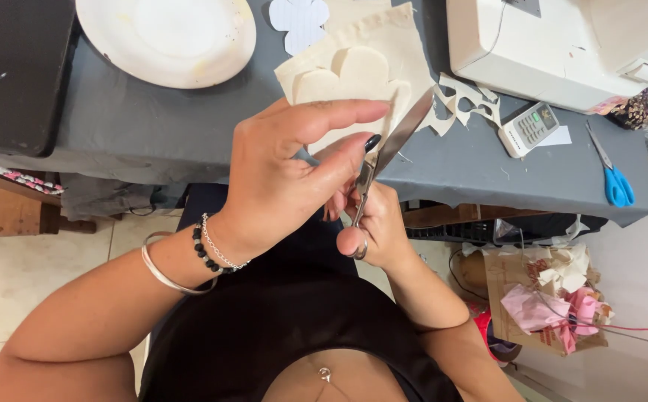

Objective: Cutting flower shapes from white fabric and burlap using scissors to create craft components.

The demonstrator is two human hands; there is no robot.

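Observation:
My left hand (287, 175) pinches a piece of cream fabric (357, 71) cut in rounded lobes, holding it up in front of me. My right hand (372, 223) grips small silver scissors (383, 160), fingers through the handles, with the blades angled up and to the right into the fabric's right edge. The lower part of the fabric is hidden behind my left thumb and fingers. Bracelets and a bangle circle my left wrist.
A grey-covered table (153, 126) holds a white plate (168, 33), cream fabric scraps (469, 100), a white calculator (528, 128), blue-handled scissors (614, 175) and a white sewing machine (562, 45). A paper bag of fabric scraps (547, 301) sits on the floor at right.

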